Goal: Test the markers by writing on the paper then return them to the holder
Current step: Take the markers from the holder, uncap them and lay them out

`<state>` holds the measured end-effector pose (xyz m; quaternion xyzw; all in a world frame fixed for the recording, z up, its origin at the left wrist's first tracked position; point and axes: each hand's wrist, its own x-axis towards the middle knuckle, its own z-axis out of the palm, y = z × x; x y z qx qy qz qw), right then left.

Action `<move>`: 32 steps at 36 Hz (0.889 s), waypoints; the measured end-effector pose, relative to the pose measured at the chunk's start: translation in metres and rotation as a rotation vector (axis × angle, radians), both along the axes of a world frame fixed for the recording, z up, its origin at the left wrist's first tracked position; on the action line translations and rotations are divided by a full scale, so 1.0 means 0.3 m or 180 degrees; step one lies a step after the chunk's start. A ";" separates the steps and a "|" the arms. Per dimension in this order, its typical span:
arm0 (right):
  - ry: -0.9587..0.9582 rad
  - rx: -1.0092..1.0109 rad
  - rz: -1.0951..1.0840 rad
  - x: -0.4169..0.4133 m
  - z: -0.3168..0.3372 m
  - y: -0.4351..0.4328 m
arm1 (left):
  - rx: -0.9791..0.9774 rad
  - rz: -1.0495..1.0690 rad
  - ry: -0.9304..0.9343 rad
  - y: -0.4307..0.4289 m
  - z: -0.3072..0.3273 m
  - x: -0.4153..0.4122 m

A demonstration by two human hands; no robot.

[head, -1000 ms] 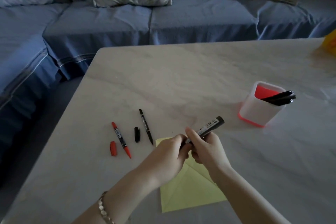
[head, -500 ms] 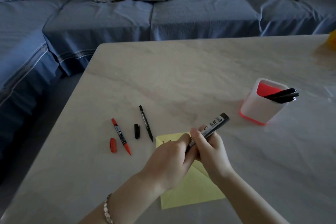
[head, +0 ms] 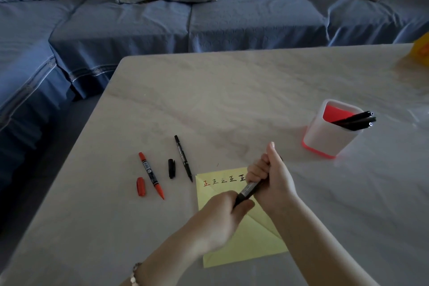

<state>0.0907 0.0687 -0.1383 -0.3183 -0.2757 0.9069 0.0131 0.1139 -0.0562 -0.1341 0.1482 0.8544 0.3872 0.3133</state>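
Both hands grip one thick black marker point(head: 248, 191) above the yellow paper point(head: 241, 239). My right hand point(head: 271, 179) is closed around its upper barrel, and my left hand point(head: 222, 213) is closed on its lower end. Several written characters run along the paper's top edge. To the left, an uncapped red marker point(head: 151, 175) lies beside its red cap point(head: 141, 186). A thin uncapped black marker point(head: 183, 158) lies next to its black cap point(head: 171, 168). The white and red holder point(head: 329, 137) at the right contains three black markers point(head: 355, 119).
The pale marble table point(head: 232, 104) has its left edge running diagonally near the loose markers. A blue sofa point(head: 209, 21) with cushions lies beyond the far edge. Something yellow point(head: 421, 50) sits at the table's far right corner.
My hands have drawn apart along the marker. The right hand slid up over the barrel, hiding its upper end. The written characters on the paper have come into view.
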 end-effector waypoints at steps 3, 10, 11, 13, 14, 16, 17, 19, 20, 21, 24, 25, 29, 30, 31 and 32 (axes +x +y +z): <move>-0.0391 0.0012 0.0069 -0.051 -0.014 0.003 | -0.0035 0.0241 -0.0030 0.046 -0.001 0.028; -0.0608 0.0069 0.0606 -0.188 0.015 -0.024 | 0.0144 0.0786 -0.0255 0.065 0.023 -0.058; -0.0595 0.0094 0.0673 -0.206 0.024 -0.036 | 0.0150 0.0882 -0.0249 0.057 0.027 -0.070; -0.0564 0.0108 0.0834 -0.235 0.037 -0.065 | 0.0183 0.1075 -0.0238 0.039 0.031 -0.092; -0.0576 0.0129 0.0902 -0.244 0.042 -0.079 | 0.0166 0.1138 -0.0236 0.029 0.033 -0.102; -0.0571 0.0097 0.0992 -0.264 0.044 -0.109 | 0.0102 0.1190 -0.0224 0.006 0.039 -0.116; -0.0529 0.0038 0.1039 -0.271 0.045 -0.125 | 0.0069 0.1209 -0.0214 -0.005 0.042 -0.123; -0.0549 -0.0077 0.1080 -0.285 0.037 -0.149 | -0.0007 0.1251 -0.0171 -0.028 0.051 -0.132; -0.0573 -0.0083 0.1117 -0.293 0.027 -0.158 | -0.0078 0.1262 -0.0143 -0.041 0.054 -0.137; -0.0625 -0.0047 0.1158 -0.303 0.022 -0.171 | -0.0159 0.1278 -0.0125 -0.051 0.057 -0.142; -0.0426 0.0237 0.1239 -0.329 0.028 -0.224 | -0.0155 0.1391 -0.0193 -0.069 0.085 -0.159; -0.0330 0.0578 0.1387 -0.336 0.040 -0.220 | -0.0065 0.1422 -0.0290 -0.075 0.105 -0.157; -0.0398 0.1153 0.0925 -0.381 0.050 0.077 | 0.0690 0.1080 -0.1565 -0.166 0.203 -0.041; -0.0239 0.1166 0.0798 -0.390 0.054 0.167 | 0.0804 0.1202 -0.1714 -0.205 0.202 -0.027; 0.0105 0.0898 0.0724 -0.393 0.067 0.244 | 0.0866 0.1440 -0.1674 -0.238 0.189 -0.032; 0.0276 0.0588 0.0564 -0.388 0.080 0.288 | 0.0877 0.1692 -0.1559 -0.260 0.162 -0.051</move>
